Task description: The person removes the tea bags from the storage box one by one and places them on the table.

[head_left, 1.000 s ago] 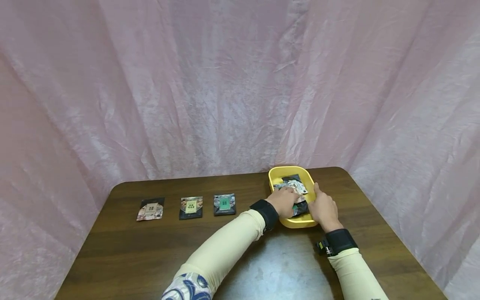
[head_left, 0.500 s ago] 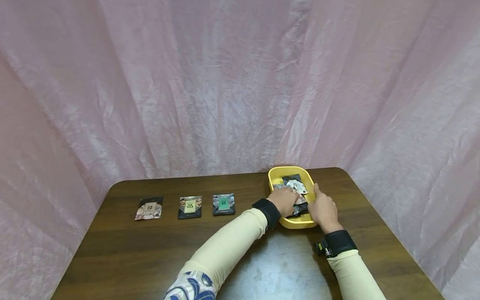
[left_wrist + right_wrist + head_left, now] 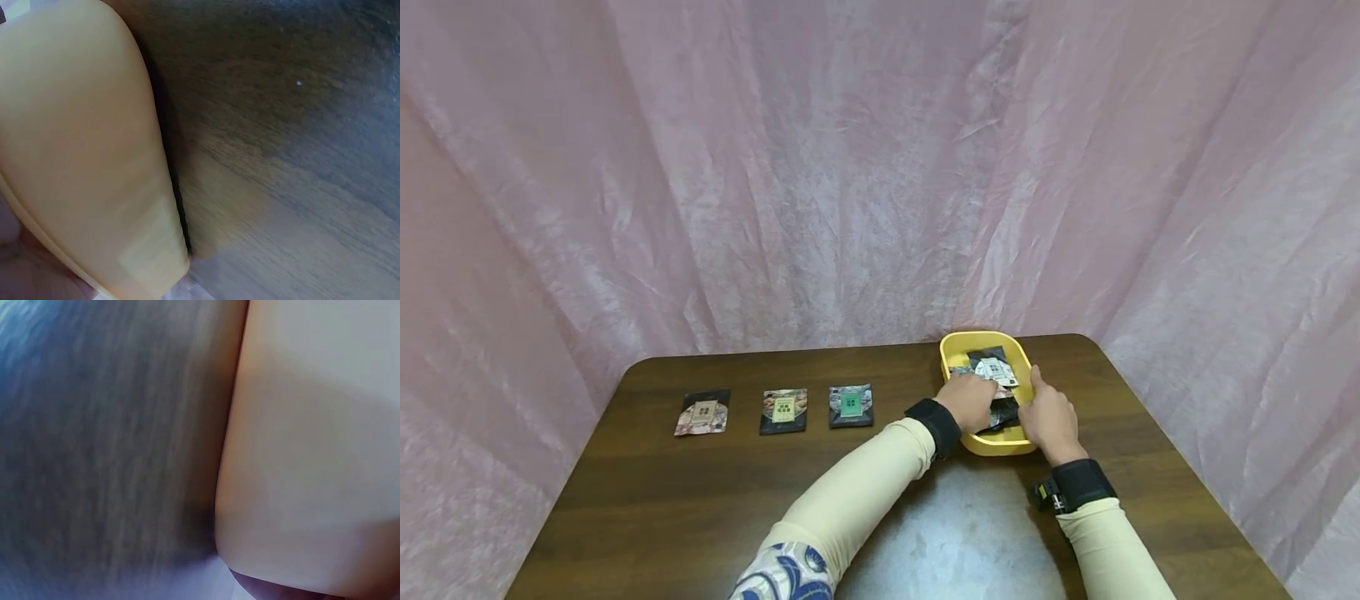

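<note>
Head view shows three flat packets lying in a loose row on the brown wooden table: a beige-labelled packet farthest left, then a yellow-labelled packet, then a green-labelled packet, each well apart from the bin. A pink curtain hangs behind the far edge. Near the table's far right corner sits the yellow bin, with a white-labelled packet towards its far end and a dark packet nearer; the left hand covers part of the contents. Its forearm, in a cream sleeve with a blue-and-white patterned stretch lower down, slants up from the bottom, and the hand reaches over the bin's left side, palm down; its fingertips are hidden, so I cannot tell whether they pinch anything. The right hand lies against the bin's right side, one finger extended forward along the rim; whether the others curl under, I cannot tell. Both wrists wear black bands. Each wrist view is largely filled by bin wall and tabletop.
</note>
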Action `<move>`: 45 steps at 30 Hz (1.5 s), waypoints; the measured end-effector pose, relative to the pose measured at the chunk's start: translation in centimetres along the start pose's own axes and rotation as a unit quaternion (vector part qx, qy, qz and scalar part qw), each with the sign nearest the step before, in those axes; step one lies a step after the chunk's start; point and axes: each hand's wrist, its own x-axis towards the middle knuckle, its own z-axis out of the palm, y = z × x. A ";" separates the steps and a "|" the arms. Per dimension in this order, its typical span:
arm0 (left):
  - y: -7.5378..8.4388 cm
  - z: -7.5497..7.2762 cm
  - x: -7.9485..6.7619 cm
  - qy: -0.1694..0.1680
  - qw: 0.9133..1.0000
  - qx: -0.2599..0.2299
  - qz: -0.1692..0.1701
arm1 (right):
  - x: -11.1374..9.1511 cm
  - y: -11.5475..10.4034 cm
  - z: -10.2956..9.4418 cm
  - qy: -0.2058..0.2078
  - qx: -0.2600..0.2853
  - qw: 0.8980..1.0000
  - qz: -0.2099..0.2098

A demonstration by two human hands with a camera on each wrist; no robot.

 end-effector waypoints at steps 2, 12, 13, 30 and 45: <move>0.1 -0.2 -0.1 0.004 1.000 0.001 0.001 | 0.1 0.0 0.0 -0.002 0.001 1.000 0.002; 0.4 -0.8 -0.6 0.041 0.998 0.041 0.020 | 0.1 -0.1 0.0 -0.003 0.003 1.000 0.000; 0.4 -0.8 -0.6 0.045 0.998 0.039 0.020 | 0.1 -0.1 0.0 -0.003 0.003 1.000 0.001; -1.6 -1.1 -2.1 0.176 0.984 -0.039 0.009 | 0.1 -0.1 0.0 -0.006 0.008 1.000 0.004; -2.9 -2.6 -4.5 0.285 0.955 -0.079 -0.007 | 0.2 -0.1 0.1 -0.013 0.002 1.000 0.010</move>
